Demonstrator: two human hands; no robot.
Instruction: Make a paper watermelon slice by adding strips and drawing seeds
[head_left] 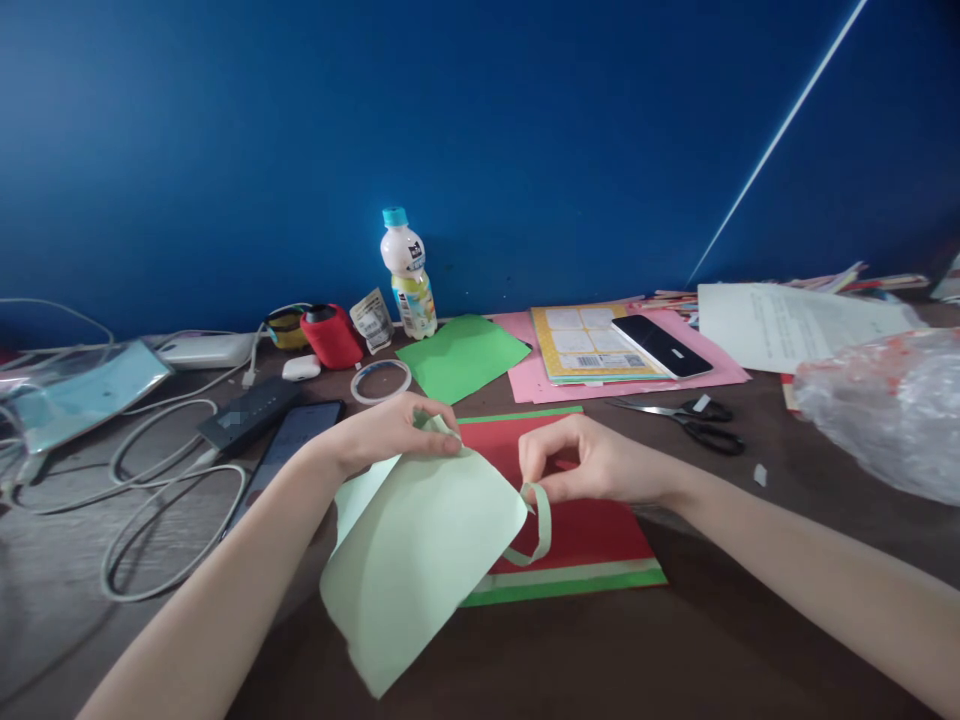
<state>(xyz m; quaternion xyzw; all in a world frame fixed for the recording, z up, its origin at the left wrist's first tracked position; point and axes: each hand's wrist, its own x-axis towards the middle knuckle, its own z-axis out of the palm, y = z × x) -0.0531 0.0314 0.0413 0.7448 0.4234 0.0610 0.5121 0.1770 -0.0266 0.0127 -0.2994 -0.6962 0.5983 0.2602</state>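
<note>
My left hand [394, 430] pinches the upper edge of a pale green paper sheet [420, 560], which curves down toward me. My right hand [592, 465] is closed in a pinch on a narrow pale green strip [536, 530] that loops off the sheet's right edge. Both hands hover over a red sheet [592, 525] stacked on white and green sheets lying on the brown table [675, 650]. Black scissors [694, 420] lie just right of my right hand.
At the back stand a drink bottle [409, 275], a bright green sheet [461, 355], a tape roll [381, 380], a red pouch [330, 335] and a phone [660, 345] on pink and yellow papers. Cables [157, 500] and devices fill the left. A plastic bag [885, 410] lies right.
</note>
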